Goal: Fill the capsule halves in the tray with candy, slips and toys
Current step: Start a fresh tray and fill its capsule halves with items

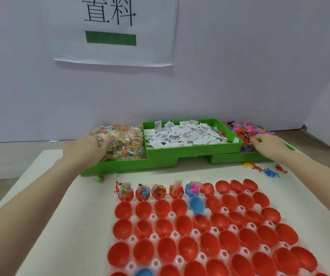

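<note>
A: Where do the capsule halves (188,232) stand?

B: Nearest us, seated open side up in a white tray (195,232) on the pale surface (64,206). Nearly all are red, a few blue. Only the first five of the far row hold anything: candy packets, slips and small figures poke out of them. All the rest look empty, so I'd judge the job barely begun.

A: And the supplies?

B: Three green bins behind the tray. Candy packets (124,140) on the left, paper slips (184,134) in the raised middle bin (192,149), bright toys (246,129) on the right.

A: The hands?

B: The left hand (89,147) is down in the candy, fingers buried among the packets. It's blurred, so I cannot tell whether its grip has closed on any. The right hand (267,143) is at the toy heap, fingers curled with the tips drawn together, seemingly pinching at a figure, though what it has, if anything, is too small to make out.

A: What might go wrong?

B: The soft figures look tangled, so one pull could drag several out. Some stray toys (267,171) already lie on the surface before the bin, and a candy packet (100,178) beside the left one. With both hands drawing blind, a capsule could get two of a kind or miss its slip. A forearm sweeping low over the tray could tip the loosely seated halves.
</note>
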`<state>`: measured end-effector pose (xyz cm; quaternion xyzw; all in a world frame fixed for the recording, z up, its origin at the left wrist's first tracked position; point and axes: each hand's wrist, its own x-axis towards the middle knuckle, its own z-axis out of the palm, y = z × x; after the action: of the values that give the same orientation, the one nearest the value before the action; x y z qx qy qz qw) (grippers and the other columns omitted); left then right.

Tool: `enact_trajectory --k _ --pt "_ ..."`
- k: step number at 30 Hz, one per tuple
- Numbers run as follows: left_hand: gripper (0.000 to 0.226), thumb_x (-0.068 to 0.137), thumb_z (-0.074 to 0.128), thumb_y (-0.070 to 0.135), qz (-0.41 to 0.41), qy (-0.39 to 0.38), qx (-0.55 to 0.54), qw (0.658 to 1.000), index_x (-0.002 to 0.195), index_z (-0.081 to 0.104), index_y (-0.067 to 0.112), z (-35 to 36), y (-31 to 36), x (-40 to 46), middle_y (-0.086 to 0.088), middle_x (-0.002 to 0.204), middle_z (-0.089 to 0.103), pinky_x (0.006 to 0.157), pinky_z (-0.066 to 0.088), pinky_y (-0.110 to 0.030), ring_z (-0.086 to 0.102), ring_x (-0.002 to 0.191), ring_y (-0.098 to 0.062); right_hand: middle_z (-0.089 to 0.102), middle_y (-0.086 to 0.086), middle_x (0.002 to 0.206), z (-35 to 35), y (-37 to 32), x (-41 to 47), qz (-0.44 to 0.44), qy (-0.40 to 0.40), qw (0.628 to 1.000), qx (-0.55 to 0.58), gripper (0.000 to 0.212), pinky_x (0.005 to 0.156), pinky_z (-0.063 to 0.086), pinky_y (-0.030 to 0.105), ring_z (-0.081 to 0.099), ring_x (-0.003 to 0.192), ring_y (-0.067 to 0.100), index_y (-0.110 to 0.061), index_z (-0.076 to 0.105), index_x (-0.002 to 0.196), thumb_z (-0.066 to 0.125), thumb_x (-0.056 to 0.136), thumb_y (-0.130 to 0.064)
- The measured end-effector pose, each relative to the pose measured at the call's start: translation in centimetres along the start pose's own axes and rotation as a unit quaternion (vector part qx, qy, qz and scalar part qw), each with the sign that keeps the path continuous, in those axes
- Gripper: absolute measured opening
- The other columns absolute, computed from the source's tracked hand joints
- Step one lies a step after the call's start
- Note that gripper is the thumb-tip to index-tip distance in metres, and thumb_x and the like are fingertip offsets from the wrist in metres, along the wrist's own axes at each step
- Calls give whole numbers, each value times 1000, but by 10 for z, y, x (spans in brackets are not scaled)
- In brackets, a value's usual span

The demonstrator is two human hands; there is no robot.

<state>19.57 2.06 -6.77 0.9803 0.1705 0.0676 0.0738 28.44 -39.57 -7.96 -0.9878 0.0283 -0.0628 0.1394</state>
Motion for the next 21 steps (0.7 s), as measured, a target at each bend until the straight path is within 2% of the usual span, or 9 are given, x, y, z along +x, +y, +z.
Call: enact_trajectory --k 2,4,6,8,11,14,17,20,21 --pt "56 96 25 54 -2 -24 64 998 86 57 8 9 -6 10 -8 82 61 77 42 -31 54 82 -27 63 15 80 0 -3 1 -8 13 999 28 38 59 40 28 54 65 21 3 66 105 53 93 -30" --pt "49 92 37 55 -23 -8 84 996 82 57 12 17 -9 16 -1 66 50 75 39 -30 49 75 -24 62 14 67 -2 -3 2 -14 29 998 45 32 54 35 27 44 54 15 1 72 94 66 84 -28" --pt "40 87 52 52 -48 12 46 998 77 47 13 22 -6 16 -1 69 50 73 34 -30 48 76 -25 70 16 85 -1 -3 2 -5 50 996 71 24 73 44 31 54 70 18 -1 73 91 72 77 -21" --pt "39 83 62 44 -62 26 -35 997 86 43 10 27 -2 14 -11 89 60 71 35 -31 54 88 -30 69 16 97 -1 -3 3 22 54 992 108 21 88 44 36 58 91 24 -1 72 91 74 76 -14" --pt "44 81 70 28 -80 42 -161 983 108 47 1 33 3 13 -21 108 59 69 36 -34 53 101 -36 67 18 104 1 -2 4 44 61 985 156 25 89 43 38 59 99 30 0 69 98 74 74 -6" --pt "47 79 72 15 -91 71 -191 975 113 43 1 35 1 14 -21 105 60 70 37 -37 52 102 -39 67 19 98 2 -1 5 34 135 977 160 36 82 43 34 60 94 31 -1 64 107 75 73 -5" --pt "44 75 71 8 -89 94 -209 969 108 41 6 35 0 14 -18 96 60 68 38 -37 51 99 -39 64 20 107 -3 -2 7 33 197 968 150 44 85 44 37 60 96 32 0 57 120 71 79 -7" --pt "38 73 77 33 -87 65 -155 982 83 47 11 30 4 8 -7 85 55 67 37 -34 53 93 -34 66 23 104 -7 -3 5 9 228 967 117 29 79 44 34 62 90 36 5 62 115 60 87 -4" --pt "34 74 76 33 -85 57 -150 983 72 48 13 28 5 7 -8 83 57 67 38 -33 54 90 -34 67 23 102 -8 -4 4 2 238 964 120 23 78 42 31 62 90 36 6 65 109 58 88 -3"
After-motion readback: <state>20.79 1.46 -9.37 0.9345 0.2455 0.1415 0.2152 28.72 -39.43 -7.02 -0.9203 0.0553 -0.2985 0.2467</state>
